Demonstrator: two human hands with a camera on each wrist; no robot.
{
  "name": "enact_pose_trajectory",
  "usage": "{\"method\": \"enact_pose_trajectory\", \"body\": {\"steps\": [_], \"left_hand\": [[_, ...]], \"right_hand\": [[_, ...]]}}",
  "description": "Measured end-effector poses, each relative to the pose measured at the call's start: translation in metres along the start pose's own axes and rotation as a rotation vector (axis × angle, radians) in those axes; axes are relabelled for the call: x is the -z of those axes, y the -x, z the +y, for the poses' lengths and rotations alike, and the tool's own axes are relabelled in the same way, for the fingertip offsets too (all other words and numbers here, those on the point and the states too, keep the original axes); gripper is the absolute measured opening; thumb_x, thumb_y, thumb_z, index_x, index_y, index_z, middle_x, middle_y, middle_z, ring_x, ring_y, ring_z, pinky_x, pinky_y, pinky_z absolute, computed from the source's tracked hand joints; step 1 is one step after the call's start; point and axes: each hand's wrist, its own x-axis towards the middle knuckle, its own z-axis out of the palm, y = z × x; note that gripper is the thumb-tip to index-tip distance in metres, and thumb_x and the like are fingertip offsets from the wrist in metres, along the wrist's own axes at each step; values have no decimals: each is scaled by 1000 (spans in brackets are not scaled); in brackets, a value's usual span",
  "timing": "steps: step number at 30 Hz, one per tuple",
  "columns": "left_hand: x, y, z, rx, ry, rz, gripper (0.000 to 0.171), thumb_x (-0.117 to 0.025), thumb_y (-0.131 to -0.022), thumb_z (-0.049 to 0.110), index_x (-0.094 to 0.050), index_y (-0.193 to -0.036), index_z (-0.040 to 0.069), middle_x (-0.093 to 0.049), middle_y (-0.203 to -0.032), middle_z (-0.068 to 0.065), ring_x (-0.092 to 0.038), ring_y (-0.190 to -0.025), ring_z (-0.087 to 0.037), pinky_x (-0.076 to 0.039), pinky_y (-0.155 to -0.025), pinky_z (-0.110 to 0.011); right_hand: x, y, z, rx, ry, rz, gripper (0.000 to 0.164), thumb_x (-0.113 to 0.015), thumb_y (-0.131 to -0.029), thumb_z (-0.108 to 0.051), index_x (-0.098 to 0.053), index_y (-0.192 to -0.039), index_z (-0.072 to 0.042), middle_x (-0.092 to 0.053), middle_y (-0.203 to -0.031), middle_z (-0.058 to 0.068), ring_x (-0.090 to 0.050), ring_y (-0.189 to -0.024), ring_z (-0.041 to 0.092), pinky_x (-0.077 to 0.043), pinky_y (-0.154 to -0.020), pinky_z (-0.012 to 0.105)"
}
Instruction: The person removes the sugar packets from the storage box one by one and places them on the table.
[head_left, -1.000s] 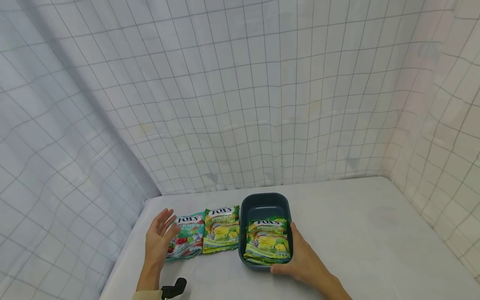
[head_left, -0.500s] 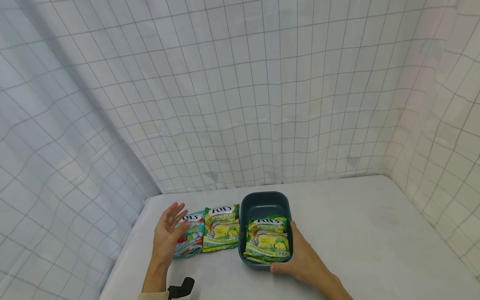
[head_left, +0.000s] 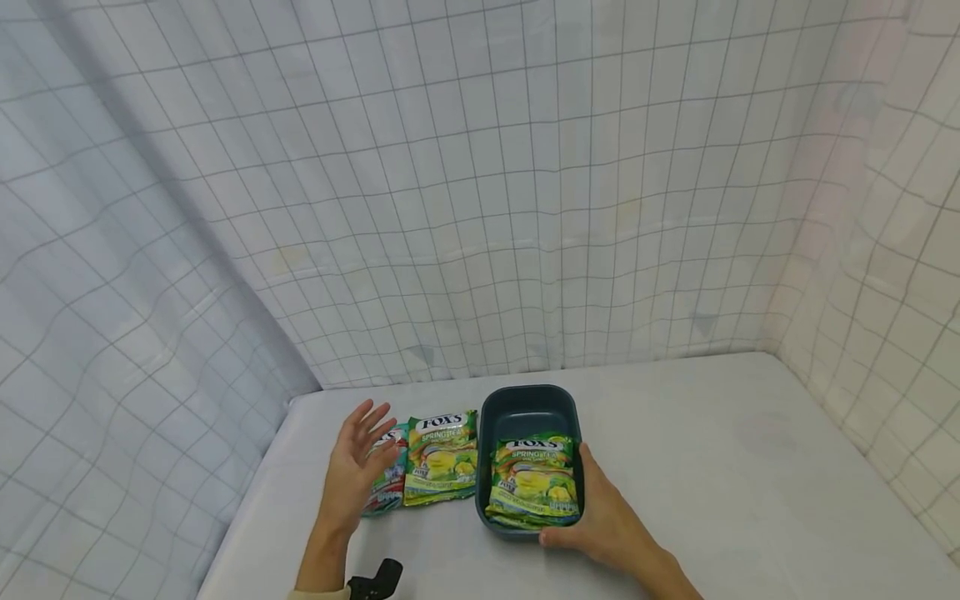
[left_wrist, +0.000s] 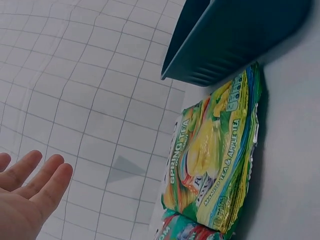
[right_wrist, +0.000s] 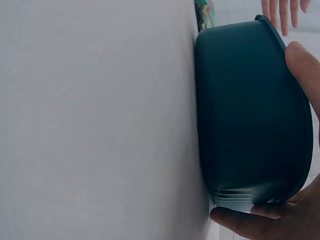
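A dark teal plastic bin (head_left: 528,404) stands on the white table, a green Fox's Spring Tea candy bag (head_left: 534,483) lying inside on what looks like more bags. My right hand (head_left: 603,521) grips the bin's near right corner; in the right wrist view the thumb (right_wrist: 304,62) presses at its rim. Raised with spread fingers and holding nothing, my left hand (head_left: 351,483) partly hides a teal-and-red Fox's bag (head_left: 392,483). Between that bag and the bin lies another Spring Tea bag (head_left: 442,458), seen closer in the left wrist view, apart from the left fingers (left_wrist: 50,185).
White cloth walls with a dark grid (head_left: 480,208) close in the back and both sides. The white tabletop (head_left: 712,467) stretches to the right of the bin. A black strap-mounted device (head_left: 378,579) sits at my left wrist.
My left hand has moved to the right and slightly away from me, covering more of the teal-and-red bag. The right hand and the bin stay put.
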Motion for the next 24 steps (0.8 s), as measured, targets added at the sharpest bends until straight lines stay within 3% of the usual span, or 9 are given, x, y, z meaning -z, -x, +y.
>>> {"method": "enact_pose_trajectory", "body": {"steps": [10,18,24], "left_hand": [[-17,-2,3,-39,53,-55,81,-66,-95,-1,-19,-161,9,-37,-158,-13,-40,-141,-40,-48,-103,-28],[-28,-1,0,-36,89,-67,80,-64,-96,-3,-19,-161,8,-35,-159,-20,-40,-141,-42,-49,-101,-28],[-39,-1,-1,-30,108,-98,80,-66,-95,1,-20,-161,8,-38,-157,-16,-41,-139,-44,-51,-99,-29]], "right_hand": [[1,1,-2,-3,-2,-1,150,-91,-58,-67,-7,-162,0,-18,-166,22,-27,-149,42,-30,-114,62],[-1,2,-1,2,-1,1,150,-91,-57,-67,-8,-163,0,-19,-166,22,-27,-148,41,-30,-114,62],[0,2,-1,8,-7,5,149,-92,-58,-65,-8,-163,-1,-20,-166,21,-28,-148,41,-30,-113,62]]}}
